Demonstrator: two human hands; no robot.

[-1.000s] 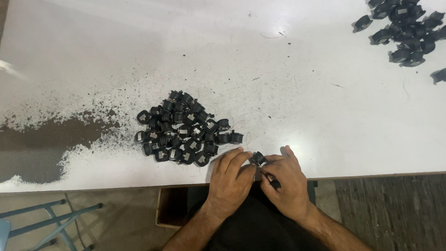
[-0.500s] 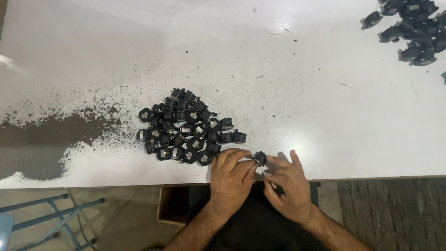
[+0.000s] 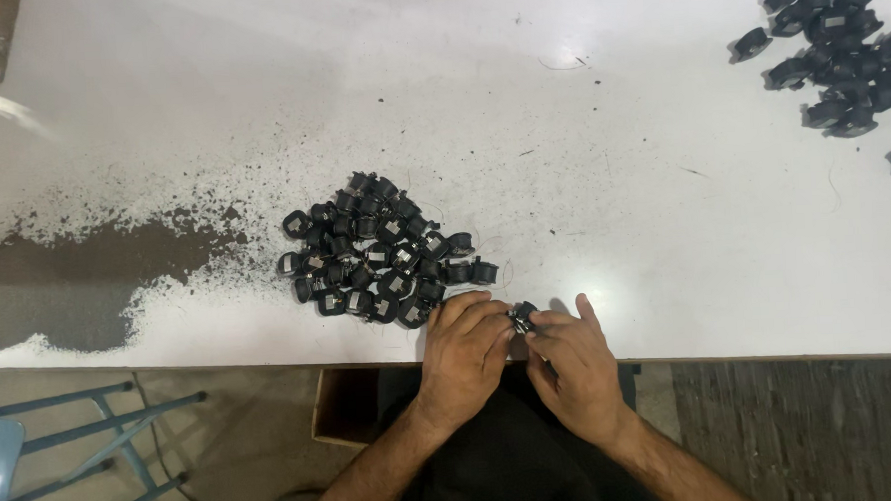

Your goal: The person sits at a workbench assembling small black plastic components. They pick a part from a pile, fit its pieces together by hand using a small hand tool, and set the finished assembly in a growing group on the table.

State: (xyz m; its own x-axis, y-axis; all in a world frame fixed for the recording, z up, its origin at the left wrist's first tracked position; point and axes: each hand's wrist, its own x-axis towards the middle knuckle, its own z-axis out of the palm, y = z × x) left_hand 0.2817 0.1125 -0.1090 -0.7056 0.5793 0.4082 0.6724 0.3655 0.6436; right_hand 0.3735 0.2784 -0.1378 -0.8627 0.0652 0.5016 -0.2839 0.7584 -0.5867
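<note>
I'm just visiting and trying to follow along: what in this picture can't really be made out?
Head view:
- The small black part between the left hand and right hand: fingers cover most of it, so its shape is unclear.
- Near pile: pieces too small to tell details.
- Far pile: cut off by the right and top edges.
- Cardboard box: mostly hidden under the table.

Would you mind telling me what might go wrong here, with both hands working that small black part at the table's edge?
1. The small black part is pinched between the left hand and the right hand right at the white table edge; a slip could drop it to the floor.
2. The near pile of black parts lies just beside the left hand, so a nudge could scatter pieces.
3. The worn, speckled tabletop patch could hide a stray black part.
</note>
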